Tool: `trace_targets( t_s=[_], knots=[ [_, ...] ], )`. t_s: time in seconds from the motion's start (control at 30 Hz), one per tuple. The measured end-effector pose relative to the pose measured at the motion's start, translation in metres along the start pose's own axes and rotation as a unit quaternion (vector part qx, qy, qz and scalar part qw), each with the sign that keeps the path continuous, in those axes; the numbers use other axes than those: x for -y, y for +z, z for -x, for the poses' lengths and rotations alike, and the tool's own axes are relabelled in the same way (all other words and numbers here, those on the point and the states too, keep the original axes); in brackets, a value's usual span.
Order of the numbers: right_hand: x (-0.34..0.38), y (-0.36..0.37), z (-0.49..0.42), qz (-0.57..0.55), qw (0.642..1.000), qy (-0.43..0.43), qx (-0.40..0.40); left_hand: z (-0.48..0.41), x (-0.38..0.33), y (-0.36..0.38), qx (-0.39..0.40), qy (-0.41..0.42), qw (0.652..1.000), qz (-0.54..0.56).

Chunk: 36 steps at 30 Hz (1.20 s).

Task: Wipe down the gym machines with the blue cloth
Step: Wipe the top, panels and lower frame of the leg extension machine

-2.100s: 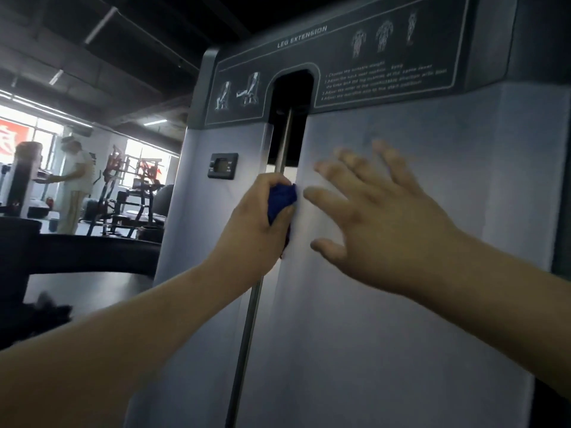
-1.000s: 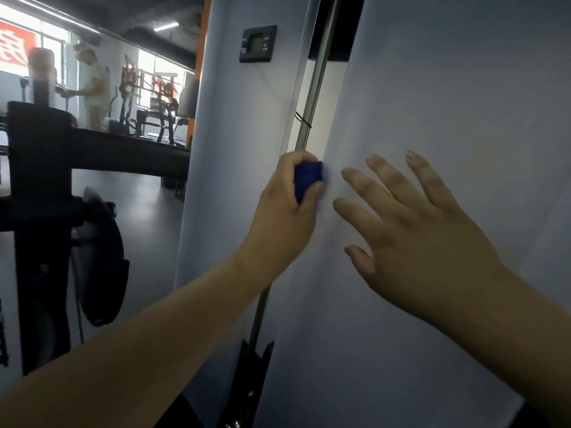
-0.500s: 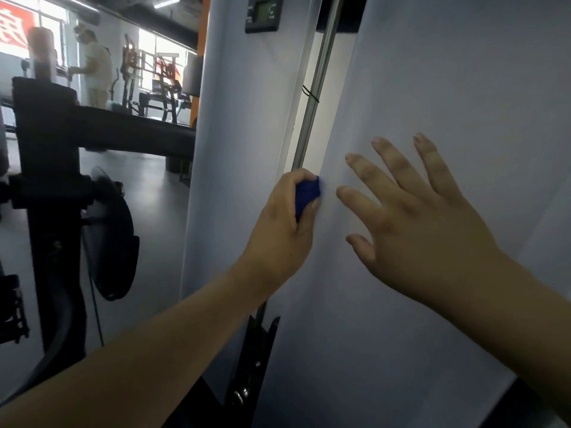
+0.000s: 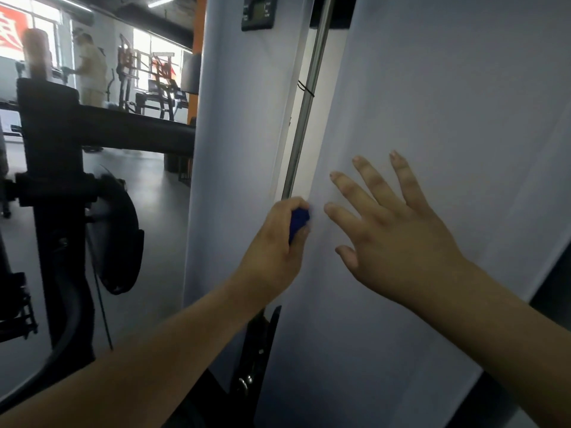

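My left hand [image 4: 275, 245] grips a bunched blue cloth [image 4: 298, 222] and holds it against the inner edge of the machine's pale grey shroud panel [image 4: 448, 103], beside the steel guide rod [image 4: 306, 97]. Most of the cloth is hidden inside the fist. My right hand [image 4: 395, 236] lies flat on the same panel just right of the cloth, fingers spread and straight.
A second grey panel [image 4: 241, 125] with a small digital counter [image 4: 258, 12] stands left of the rod. A black machine frame and round pad [image 4: 120, 233] are at the left. Another person [image 4: 91, 69] stands far back among other gym machines.
My left hand has slid the cloth down along the panel edge by the rod. My right hand has moved down the panel with it, and my view has tilted lower.
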State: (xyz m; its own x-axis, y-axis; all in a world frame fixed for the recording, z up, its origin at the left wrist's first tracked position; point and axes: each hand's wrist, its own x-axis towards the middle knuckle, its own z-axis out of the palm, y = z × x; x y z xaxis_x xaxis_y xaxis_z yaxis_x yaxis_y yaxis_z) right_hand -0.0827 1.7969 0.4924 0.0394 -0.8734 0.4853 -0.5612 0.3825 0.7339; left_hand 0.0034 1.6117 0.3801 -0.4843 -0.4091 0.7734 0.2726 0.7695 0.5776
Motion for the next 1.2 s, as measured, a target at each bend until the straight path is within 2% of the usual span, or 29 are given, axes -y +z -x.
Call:
trace_targets(
  t_s=[0.1, 0.27, 0.37, 0.53, 0.63, 0.77, 0.93, 1.1, 1.2],
  knots=[
    [0.000, 0.001, 0.000, 0.000, 1.000, 0.006, -0.002, 0.029, 0.022, 0.008, 0.029, -0.016, 0.999, -0.009],
    [0.018, 0.010, 0.008, -0.026, 1.000, 0.011, -0.009, -0.001, 0.013, -0.002, 0.015, 0.002, 1.000, 0.018],
    [0.034, 0.022, 0.015, -0.024, 1.000, -0.007, 0.001, 0.014, 0.018, 0.002, 0.025, 0.010, 0.999, 0.027],
    [0.037, 0.028, 0.012, 0.001, 1.000, -0.004, -0.005, 0.063, 0.049, 0.014, 0.079, -0.056, 0.994, 0.056],
    [0.039, 0.032, 0.016, -0.001, 1.000, -0.004, -0.023, 0.048, 0.042, 0.015, 0.060, -0.060, 0.992, 0.090],
    [0.047, 0.039, 0.023, -0.014, 0.999, -0.002, -0.029, 0.044, 0.049, 0.022, 0.043, -0.025, 0.994, 0.094],
    [0.050, 0.042, 0.022, -0.004, 1.000, 0.001, -0.026, 0.073, 0.067, 0.034, 0.053, -0.082, 0.987, 0.125],
    [0.052, 0.042, 0.025, -0.003, 1.000, 0.000, -0.027, 0.065, 0.073, 0.037, 0.047, -0.065, 0.988, 0.135],
    [0.065, 0.046, 0.030, -0.010, 1.000, -0.001, -0.017, 0.097, 0.093, 0.043, 0.072, -0.098, 0.982, 0.141]
  ],
)
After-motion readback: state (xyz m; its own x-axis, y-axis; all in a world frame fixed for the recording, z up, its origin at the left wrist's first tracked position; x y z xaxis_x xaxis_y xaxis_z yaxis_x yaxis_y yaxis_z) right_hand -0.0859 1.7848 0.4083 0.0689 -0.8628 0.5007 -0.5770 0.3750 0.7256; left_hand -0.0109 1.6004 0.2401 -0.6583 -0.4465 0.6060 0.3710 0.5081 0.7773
